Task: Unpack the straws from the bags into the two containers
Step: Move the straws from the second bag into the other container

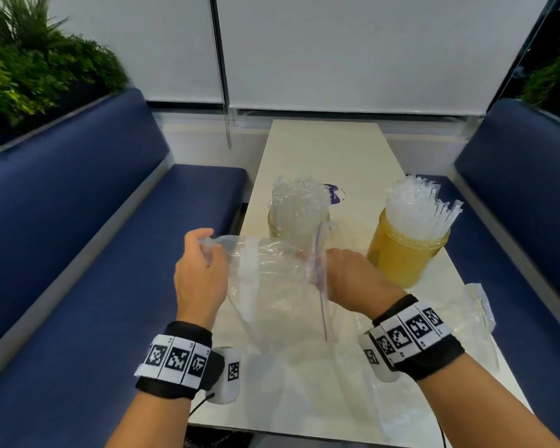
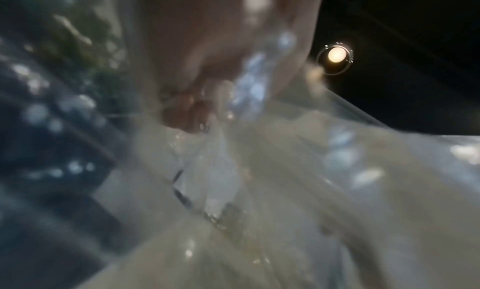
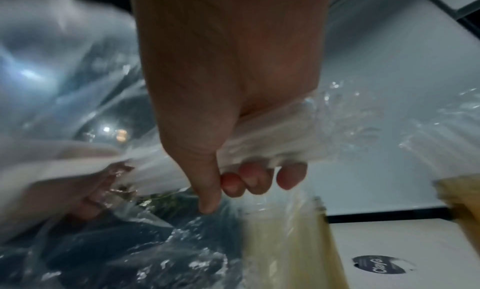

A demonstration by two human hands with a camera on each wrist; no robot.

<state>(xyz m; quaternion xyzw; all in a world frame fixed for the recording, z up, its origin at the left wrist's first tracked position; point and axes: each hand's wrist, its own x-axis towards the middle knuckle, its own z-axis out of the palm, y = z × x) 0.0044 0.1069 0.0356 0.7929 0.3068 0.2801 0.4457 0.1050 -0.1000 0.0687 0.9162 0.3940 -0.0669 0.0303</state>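
Note:
A clear plastic bag with a purple zip strip hangs stretched between both hands above the table's near half. My left hand grips its bunched left end; in the left wrist view the fingers show blurred behind plastic. My right hand grips the zip end, fingers curled round a whitish bunch of it. A pale band inside the bag may be straws. Two yellow jars stand behind: the left jar and the right jar, both packed with upright wrapped straws.
A crumpled empty bag lies at the table's right edge, and more clear plastic covers the near end of the white table. A dark round sticker sits behind the left jar. Blue benches flank both sides.

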